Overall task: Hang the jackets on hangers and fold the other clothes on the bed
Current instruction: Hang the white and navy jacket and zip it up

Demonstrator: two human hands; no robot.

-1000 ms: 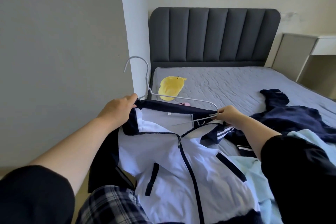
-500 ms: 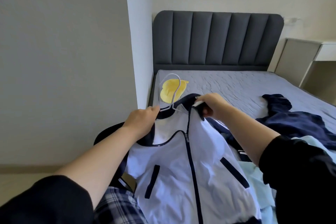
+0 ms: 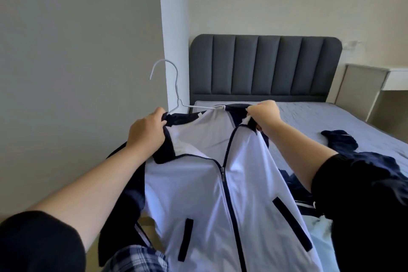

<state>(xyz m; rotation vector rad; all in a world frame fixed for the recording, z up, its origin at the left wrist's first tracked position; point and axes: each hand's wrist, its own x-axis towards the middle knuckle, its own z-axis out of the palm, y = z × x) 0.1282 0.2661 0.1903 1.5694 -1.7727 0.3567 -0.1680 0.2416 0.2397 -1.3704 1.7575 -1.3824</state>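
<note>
The white jacket (image 3: pixel 198 194) with navy collar, zip and pocket trims is held up in front of the person, above the near edge of the bed (image 3: pixel 331 117), its front facing the camera and its zip closed to just below the collar. A white wire hanger (image 3: pixel 176 93) sits at the neck opening: its hook stands upright above the collar, and one arm runs right into the collar, where the fabric hides it. The other arm slopes down toward the left hand (image 3: pixel 146 133). The left hand grips the navy collar at one shoulder with its fingers curled round the fabric. The right hand (image 3: pixel 265 115) pinches the collar edge on the opposite side, and its fingertips are hidden behind the cloth. Whether either hand also touches the hanger wire cannot be determined. The jacket's lower hem is cut off by the frame. A plaid fabric (image 3: pixel 136 258) shows at the bottom edge, partly behind the jacket. On the bed, right of the jacket, lie a dark navy garment (image 3: pixel 340 141) and a pale blue garment (image 3: pixel 320 238), both largely blocked by the right forearm and its black sleeve (image 3: pixel 364 205). A padded grey headboard (image 3: pixel 265 64) stands at the far end, beside a white wall corner (image 3: pixel 174 28).
</note>
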